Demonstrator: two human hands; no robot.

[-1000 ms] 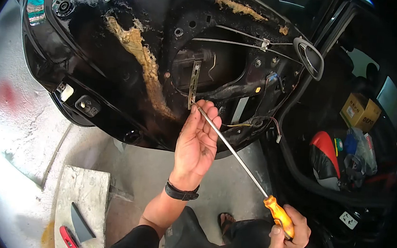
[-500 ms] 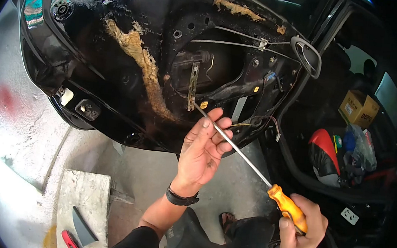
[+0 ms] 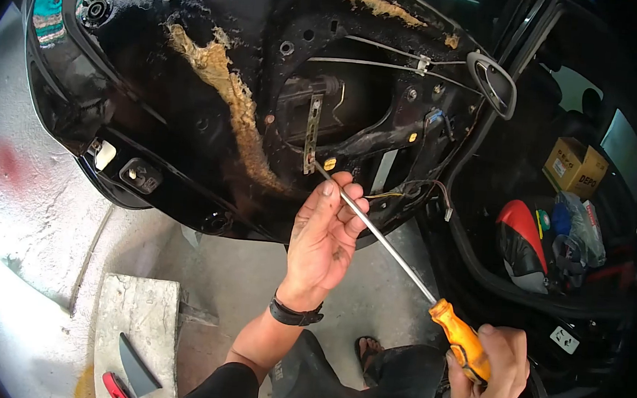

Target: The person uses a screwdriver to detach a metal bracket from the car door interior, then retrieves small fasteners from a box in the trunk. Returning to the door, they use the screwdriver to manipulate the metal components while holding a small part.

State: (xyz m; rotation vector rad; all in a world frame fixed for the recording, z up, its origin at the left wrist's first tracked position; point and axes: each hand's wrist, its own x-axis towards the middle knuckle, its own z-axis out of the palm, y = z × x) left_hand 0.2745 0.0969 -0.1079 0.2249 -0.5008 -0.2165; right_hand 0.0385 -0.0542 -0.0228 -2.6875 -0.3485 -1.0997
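A long screwdriver (image 3: 396,257) with an orange handle slants across the middle of the head view. My right hand (image 3: 490,381) is closed around its handle at the lower right. Near the tip, my left hand (image 3: 324,237) pinches the metal shaft between thumb and fingers. The screwdriver's tip meets the lower end of a perforated metal strip (image 3: 313,127), at a fastener too small to make out. This strip stands upright over the large opening of a stripped black car door (image 3: 189,129). A yellow clip (image 3: 329,164) sits just right of the tip.
Brown glue residue (image 3: 226,94) runs down the door. An inner door handle (image 3: 490,85) hangs on rods at the right. Loose wiring (image 3: 428,185) dangles below. A concrete block (image 3: 131,296) bears a red-handled cutter (image 3: 118,390) and a dark blade-shaped piece (image 3: 137,364). Inside the car lies a cardboard box (image 3: 577,167).
My right hand has shifted its grip slightly on the handle, its fingers now more curled. The view has moved a little; the left hand's pinch and the tip's place look the same.
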